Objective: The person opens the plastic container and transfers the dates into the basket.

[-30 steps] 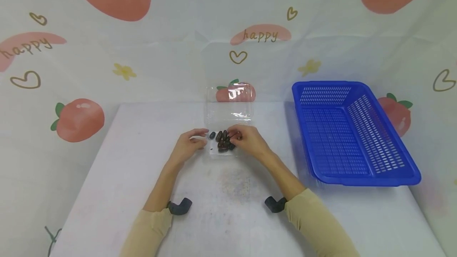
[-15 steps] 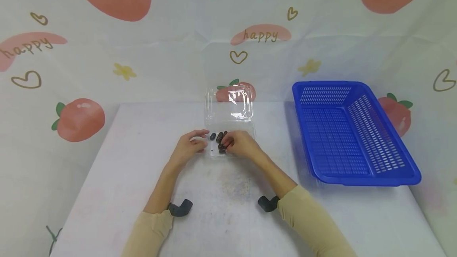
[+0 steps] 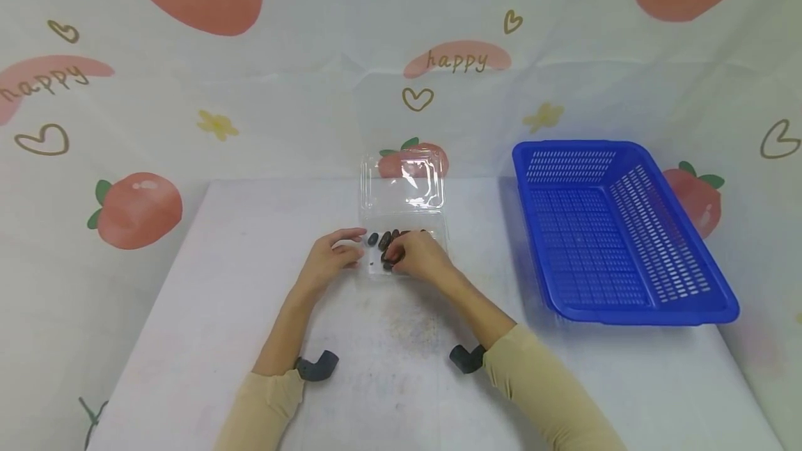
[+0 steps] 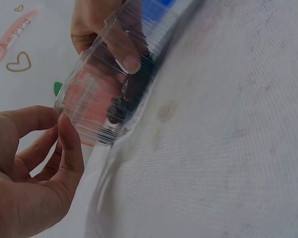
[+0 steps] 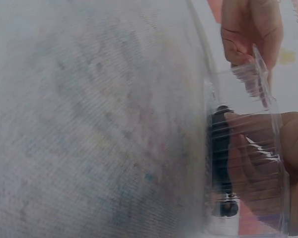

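Near to us, the left hand (image 3: pixel 327 255) had its thumb and forefinger spread apart, the tips seeming to touch the left rim of the clear box (image 4: pixel 82 106) on the table (image 3: pixel 401 395). The right hand (image 3: pixel 421 255) reached inside with bent fingers among the dark pieces (image 3: pixel 385 241); whether they pinched one, we could not tell. We thought the box could slide or tip if those fingers pushed strongly, because the left support looked light. Farther, the raised lid (image 3: pixel 404 190) could fall if the box was shaken.
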The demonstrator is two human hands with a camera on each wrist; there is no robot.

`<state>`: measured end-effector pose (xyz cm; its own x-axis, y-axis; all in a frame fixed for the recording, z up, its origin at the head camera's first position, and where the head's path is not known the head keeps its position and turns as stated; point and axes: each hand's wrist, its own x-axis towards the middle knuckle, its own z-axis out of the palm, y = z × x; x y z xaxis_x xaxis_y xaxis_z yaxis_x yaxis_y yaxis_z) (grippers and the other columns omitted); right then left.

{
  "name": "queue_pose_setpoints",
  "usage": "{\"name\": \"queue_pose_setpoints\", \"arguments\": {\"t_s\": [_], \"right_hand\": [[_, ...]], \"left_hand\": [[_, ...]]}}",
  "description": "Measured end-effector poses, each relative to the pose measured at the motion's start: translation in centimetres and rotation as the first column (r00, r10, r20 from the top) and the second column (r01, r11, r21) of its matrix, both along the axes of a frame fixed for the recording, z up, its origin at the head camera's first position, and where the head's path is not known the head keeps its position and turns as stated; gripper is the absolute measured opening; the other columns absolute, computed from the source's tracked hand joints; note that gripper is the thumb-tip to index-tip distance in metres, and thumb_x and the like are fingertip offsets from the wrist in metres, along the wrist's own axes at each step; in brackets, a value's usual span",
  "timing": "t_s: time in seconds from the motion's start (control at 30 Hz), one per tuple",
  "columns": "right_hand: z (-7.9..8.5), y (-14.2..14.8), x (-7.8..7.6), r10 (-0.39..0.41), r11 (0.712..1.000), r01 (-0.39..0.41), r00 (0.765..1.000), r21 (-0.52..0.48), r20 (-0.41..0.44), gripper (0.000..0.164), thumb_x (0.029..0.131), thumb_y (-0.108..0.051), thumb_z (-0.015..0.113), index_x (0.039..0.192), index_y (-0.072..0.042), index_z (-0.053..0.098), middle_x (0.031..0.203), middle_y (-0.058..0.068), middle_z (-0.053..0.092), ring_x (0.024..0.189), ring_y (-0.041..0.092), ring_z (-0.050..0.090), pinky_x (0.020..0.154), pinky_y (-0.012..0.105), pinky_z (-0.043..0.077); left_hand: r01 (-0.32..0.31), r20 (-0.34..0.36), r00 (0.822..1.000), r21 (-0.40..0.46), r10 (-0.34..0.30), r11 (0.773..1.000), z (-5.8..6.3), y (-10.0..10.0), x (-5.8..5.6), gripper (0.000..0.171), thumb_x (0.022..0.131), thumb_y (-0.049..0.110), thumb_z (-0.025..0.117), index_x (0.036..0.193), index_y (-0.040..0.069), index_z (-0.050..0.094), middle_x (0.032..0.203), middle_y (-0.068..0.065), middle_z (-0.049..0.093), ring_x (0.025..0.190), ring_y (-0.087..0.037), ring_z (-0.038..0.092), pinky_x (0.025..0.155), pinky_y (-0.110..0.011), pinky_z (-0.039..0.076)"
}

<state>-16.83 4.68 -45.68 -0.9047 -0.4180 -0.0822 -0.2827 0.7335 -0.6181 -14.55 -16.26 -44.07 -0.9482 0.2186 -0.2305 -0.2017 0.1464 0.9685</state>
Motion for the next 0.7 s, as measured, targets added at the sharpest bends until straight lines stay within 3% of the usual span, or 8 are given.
{"name": "queue_pose_setpoints", "arguments": {"t_s": [0.2,0.4,0.7], "right_hand": [[-0.25,-0.25,0.03,0.017,1.000,-0.016,1.000,0.023,-0.025,0.022,0.071,-0.006,0.087,0.091,-0.011,0.079,0.080,-0.003,0.071,0.076,0.011,0.065,0.072,0.023,0.053],[-0.52,-0.42,-0.12,0.040,0.998,-0.038,0.998,0.042,-0.054,0.022,0.072,-0.011,0.088,0.092,-0.010,0.080,0.081,-0.002,0.074,0.078,0.010,0.067,0.073,0.023,0.053],[-0.63,-0.49,-0.10,0.022,0.997,-0.019,0.999,0.075,-0.040,0.022,0.077,-0.014,0.084,0.098,-0.017,0.081,0.093,-0.006,0.075,0.093,0.012,0.067,0.081,0.028,0.053]], "left_hand": [[-0.011,0.005,1.000,-0.010,0.011,1.000,-0.04,0.19,-0.03,0.046,0.091,-0.006,0.060,0.136,-0.006,0.054,0.131,-0.027,0.052,0.089,-0.013,0.063,0.079,-0.025,0.056],[-0.028,0.015,0.999,-0.043,0.028,0.999,0.10,0.30,0.01,0.046,0.091,-0.005,0.060,0.136,-0.004,0.055,0.132,-0.026,0.053,0.095,-0.022,0.063,0.078,-0.025,0.057],[-0.028,0.008,1.000,-0.038,0.028,0.999,-0.04,0.24,0.04,0.046,0.091,-0.004,0.060,0.137,-0.005,0.054,0.133,-0.028,0.051,0.092,-0.016,0.063,0.078,-0.024,0.056]]}}
